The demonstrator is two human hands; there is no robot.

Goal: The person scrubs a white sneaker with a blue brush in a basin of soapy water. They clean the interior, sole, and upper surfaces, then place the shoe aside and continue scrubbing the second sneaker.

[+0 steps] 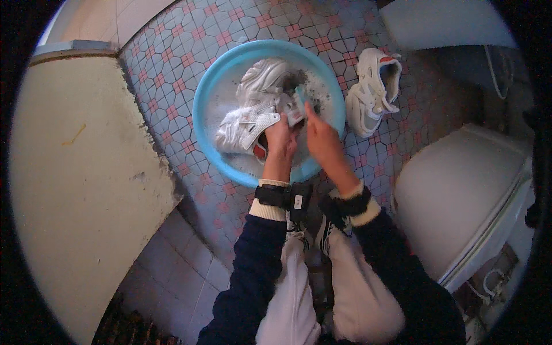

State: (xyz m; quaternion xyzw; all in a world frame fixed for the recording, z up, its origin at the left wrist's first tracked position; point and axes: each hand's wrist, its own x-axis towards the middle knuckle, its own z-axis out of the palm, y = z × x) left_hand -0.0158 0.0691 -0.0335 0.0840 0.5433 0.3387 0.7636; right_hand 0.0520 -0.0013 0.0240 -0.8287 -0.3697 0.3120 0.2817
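A round light-blue basin (200, 109) on the floor holds cloudy, sudsy water and white sneakers. My left hand (278, 144) grips the nearer white sneaker (244, 127) by its upper, beside its opening, where a bit of orange-red lining shows. Behind it rests another white sneaker (263, 76), partly in the suds. My right hand (323, 142) is closed around a pale blue-green brush (300, 95), whose head is at the sneaker's tongue; its bristles are hard to make out. Dark, foamy water lies beyond the brush.
Right of the basin, a third white sneaker (372, 92) lies on the patterned tile floor (178, 63). A rounded white fixture (454, 190) stands at the right. A cream panel with a ragged edge (86, 161) fills the left side. My legs (362, 293) are close below the basin.
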